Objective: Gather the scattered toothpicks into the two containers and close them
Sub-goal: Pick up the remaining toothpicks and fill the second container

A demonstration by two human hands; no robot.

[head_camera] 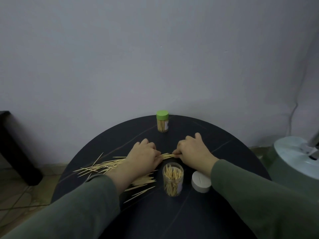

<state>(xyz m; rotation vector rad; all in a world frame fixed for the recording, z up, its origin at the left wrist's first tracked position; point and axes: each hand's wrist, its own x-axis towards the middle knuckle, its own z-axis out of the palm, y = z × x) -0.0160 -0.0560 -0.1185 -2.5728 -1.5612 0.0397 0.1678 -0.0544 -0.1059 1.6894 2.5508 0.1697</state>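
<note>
Open container (pixel 173 180) stands just before both hands' fingers (pixel 176 151) pinching toothpicks (pixel 166 155).

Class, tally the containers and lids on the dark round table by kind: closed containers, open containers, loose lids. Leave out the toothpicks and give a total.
Closed clear container with green lid: 1
Open clear plastic container of toothpicks: 1
Loose white round lid: 1
Total: 3
</note>
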